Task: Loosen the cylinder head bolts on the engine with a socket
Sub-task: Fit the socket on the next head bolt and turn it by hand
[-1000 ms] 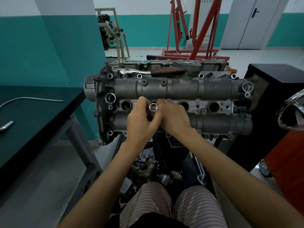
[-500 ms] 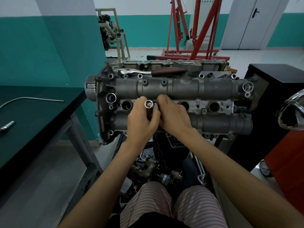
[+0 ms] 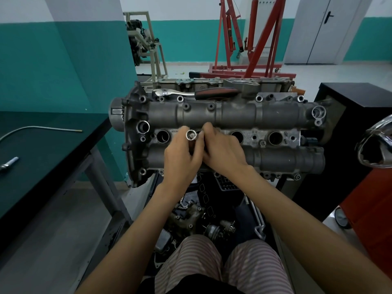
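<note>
My left hand grips the socket upright over the engine; my right hand pinches something hidden beside it.

Over the grey cast-metal engine head we find little room at the centre — our left hand and right hand sit touching there, the left gripping a shiny steel socket. The open round wells to the right stay reachable. Along the far edge a chrome ratchet with a red-and-black handle lies across the way. The dark green workbench hems the left side, a black cabinet the right — open floor lies between bench and engine.
</note>
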